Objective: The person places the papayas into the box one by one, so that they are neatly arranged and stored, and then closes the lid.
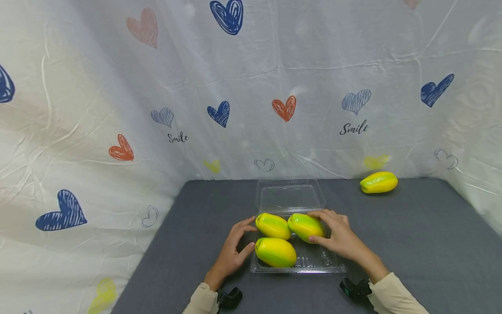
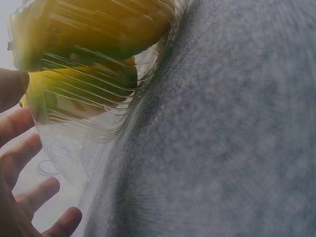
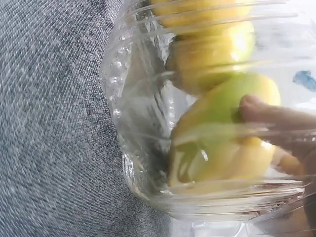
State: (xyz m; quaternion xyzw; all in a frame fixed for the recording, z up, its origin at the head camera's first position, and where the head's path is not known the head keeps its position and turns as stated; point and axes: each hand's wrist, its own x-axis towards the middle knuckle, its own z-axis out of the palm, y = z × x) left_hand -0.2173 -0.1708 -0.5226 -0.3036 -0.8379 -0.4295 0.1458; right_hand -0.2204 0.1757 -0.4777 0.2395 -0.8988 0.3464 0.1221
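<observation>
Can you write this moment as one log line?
right hand: grips yellow-green fruit | left hand: beside clear box | lid: open | two other fruits: inside box | fourth fruit: table's far right

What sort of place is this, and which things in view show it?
Probably a staged tabletop recording area: a heart-printed sheet hangs behind a grey table, with black wrist-worn devices in view.

All four fruits [image 1: 276, 253] are yellow with green patches. Box [image 1: 298, 270] is clear, colourless. Tablecloth [image 1: 196, 218] is mottled dark grey. Curtain [image 1: 243, 78] from here looks off-white, printed with hearts [image 1: 218, 114] in navy, pale blue, orange-red, pink and yellow, plus black "Smile" lettering [image 1: 354, 128]. Sleeves [image 1: 398, 296] cream, wrist straps [image 1: 231, 298] black.
</observation>
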